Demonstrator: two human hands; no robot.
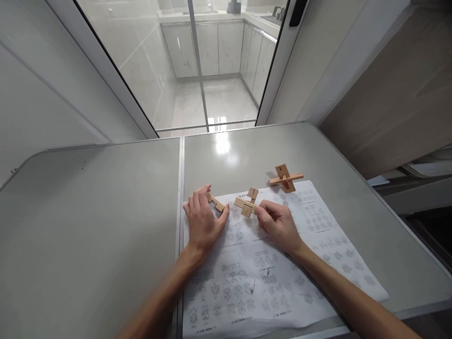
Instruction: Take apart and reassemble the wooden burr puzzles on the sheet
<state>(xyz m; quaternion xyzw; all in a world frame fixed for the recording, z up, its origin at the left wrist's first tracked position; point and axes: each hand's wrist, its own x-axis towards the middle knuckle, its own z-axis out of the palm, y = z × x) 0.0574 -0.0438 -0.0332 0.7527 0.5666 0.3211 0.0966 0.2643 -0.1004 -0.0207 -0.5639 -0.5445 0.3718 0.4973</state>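
My left hand [203, 221] rests on the printed sheet [268, 268] and pinches a single notched wooden piece [216, 202] between thumb and fingers. To its right, my right hand [278, 223] has its fingers curled around one end of a small cross of wooden puzzle pieces [247, 203], which sits just above the paper. The two hands are a short gap apart. Farther back on the right, a second crossed wooden assembly [285, 178] marked with a "2" stands untouched at the sheet's far edge.
The sheet of diagrams lies on a grey table [106, 212] with a seam down its middle. Beyond the table's far edge is a glass sliding door [197, 70] to a tiled kitchen. A wooden panel [391, 94] and stacked papers stand at right.
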